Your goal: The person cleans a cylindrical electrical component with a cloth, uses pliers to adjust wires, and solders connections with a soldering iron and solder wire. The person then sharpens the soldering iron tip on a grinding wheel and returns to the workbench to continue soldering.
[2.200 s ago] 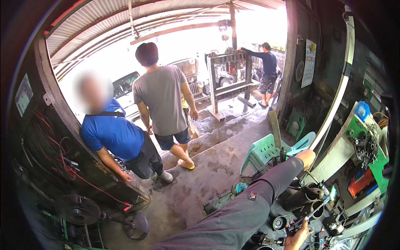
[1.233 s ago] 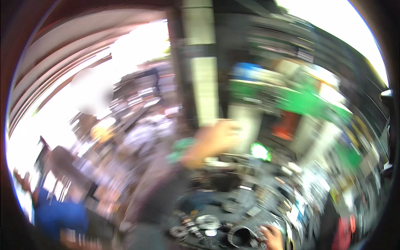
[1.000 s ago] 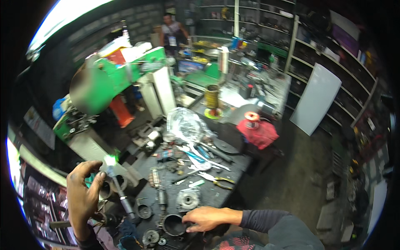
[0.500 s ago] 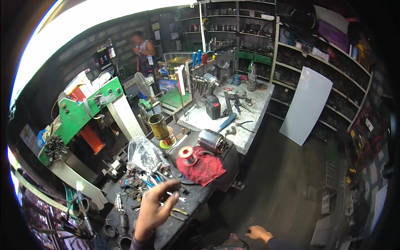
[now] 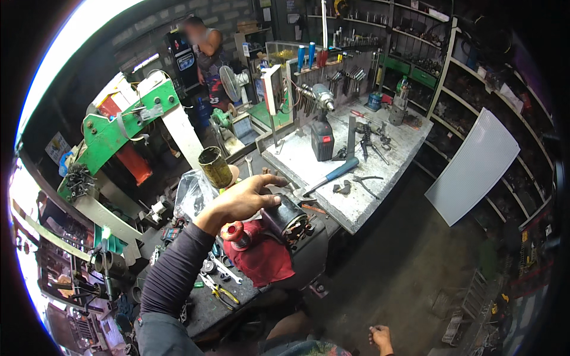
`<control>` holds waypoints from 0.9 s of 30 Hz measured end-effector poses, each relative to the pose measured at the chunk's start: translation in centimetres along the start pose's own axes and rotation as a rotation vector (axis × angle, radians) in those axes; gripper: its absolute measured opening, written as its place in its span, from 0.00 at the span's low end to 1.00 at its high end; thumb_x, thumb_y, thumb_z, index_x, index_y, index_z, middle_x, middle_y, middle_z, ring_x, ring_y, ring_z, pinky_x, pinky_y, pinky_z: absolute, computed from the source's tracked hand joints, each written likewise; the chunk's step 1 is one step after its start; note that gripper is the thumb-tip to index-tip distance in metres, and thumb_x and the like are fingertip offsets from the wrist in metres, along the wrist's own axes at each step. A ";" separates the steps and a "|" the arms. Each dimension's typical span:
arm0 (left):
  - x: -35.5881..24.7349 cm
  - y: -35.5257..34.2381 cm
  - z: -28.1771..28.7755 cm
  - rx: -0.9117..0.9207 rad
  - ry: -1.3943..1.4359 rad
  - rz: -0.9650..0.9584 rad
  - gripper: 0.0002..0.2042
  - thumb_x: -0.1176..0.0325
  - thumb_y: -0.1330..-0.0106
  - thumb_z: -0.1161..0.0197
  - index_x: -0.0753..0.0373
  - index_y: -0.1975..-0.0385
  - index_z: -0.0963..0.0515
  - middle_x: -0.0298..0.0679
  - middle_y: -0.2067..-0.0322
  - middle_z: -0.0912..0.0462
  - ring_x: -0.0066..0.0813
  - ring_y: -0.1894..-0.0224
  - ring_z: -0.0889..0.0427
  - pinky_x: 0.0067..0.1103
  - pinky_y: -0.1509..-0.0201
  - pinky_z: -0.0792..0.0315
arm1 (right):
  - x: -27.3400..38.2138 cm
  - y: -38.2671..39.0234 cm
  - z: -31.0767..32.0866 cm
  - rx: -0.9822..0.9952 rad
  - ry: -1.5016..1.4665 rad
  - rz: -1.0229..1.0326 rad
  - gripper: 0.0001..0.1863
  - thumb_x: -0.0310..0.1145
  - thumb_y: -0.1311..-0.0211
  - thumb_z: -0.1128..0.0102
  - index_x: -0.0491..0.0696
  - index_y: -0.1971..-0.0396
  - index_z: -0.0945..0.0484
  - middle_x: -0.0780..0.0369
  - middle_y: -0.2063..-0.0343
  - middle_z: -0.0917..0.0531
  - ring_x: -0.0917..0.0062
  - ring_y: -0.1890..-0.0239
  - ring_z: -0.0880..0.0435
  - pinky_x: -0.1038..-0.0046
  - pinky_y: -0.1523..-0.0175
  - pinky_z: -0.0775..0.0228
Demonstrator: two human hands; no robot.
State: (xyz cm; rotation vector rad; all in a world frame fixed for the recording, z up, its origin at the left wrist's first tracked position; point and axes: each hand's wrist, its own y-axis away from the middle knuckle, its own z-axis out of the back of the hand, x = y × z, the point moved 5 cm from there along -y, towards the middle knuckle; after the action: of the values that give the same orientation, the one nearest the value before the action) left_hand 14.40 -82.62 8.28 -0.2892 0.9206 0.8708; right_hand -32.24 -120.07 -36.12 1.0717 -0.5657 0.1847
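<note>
My left hand reaches over a black cylindrical metal housing, fingers apart and slightly bent; whether they touch it is unclear. Beside my wrist a spool of reddish wire stands on a red cloth. An oily yellowish can is just behind the hand. My right hand hangs low at the bottom, fingers loosely curled and apart, holding nothing visible. Wrenches and yellow-handled pliers lie on the dark bench to the left.
A pale worktable holds a cordless drill, blue-handled hammer and hand tools. A green press frame stands left, shelving and a leaning panel right. A co-worker stands at the back wall.
My view has swung from the doorway into the shop. Since half a second ago my left hand has moved forward, from above the bench's tools to over the black housing.
</note>
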 end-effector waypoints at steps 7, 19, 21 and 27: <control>-1.6 -2.5 -0.5 -0.067 0.182 0.089 0.22 0.64 0.28 0.34 0.68 0.39 0.26 0.49 0.48 0.18 0.35 0.47 0.18 0.29 0.40 0.26 | 6.4 -4.2 -2.0 0.062 0.009 0.069 0.10 0.32 0.30 0.37 0.40 0.61 0.18 0.61 0.76 0.16 0.78 0.80 0.19 0.72 0.77 0.23; -1.7 -3.1 -2.2 -0.027 -0.151 0.424 0.29 0.55 0.30 0.33 0.64 0.35 0.30 0.56 0.41 0.21 0.50 0.37 0.22 0.35 0.34 0.30 | 42.7 -1.4 -4.7 0.462 0.011 0.839 0.08 0.29 0.29 0.38 0.39 0.60 0.17 0.65 0.76 0.18 0.84 0.77 0.22 0.78 0.73 0.32; -1.6 -3.4 -2.0 -0.078 -0.202 0.420 0.29 0.55 0.32 0.31 0.64 0.36 0.27 0.56 0.41 0.20 0.50 0.37 0.22 0.35 0.34 0.29 | 51.3 3.4 -6.8 0.519 0.133 1.027 0.09 0.28 0.29 0.38 0.38 0.57 0.18 0.64 0.74 0.17 0.84 0.74 0.21 0.79 0.67 0.29; -6.3 0.8 -1.8 -0.701 -0.407 0.299 0.24 0.57 0.35 0.29 0.66 0.45 0.21 0.54 0.64 0.13 0.48 0.60 0.12 0.37 0.54 0.21 | 60.8 19.0 -15.7 0.996 0.439 1.604 0.23 0.40 0.35 0.28 0.40 0.47 0.19 0.57 0.55 0.15 0.73 0.52 0.18 0.72 0.46 0.26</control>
State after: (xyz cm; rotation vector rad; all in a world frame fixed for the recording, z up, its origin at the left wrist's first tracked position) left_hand 10.84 -86.51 12.30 -0.5579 0.2539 1.4585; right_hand 16.78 -104.93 4.84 1.1874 -0.8320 2.2262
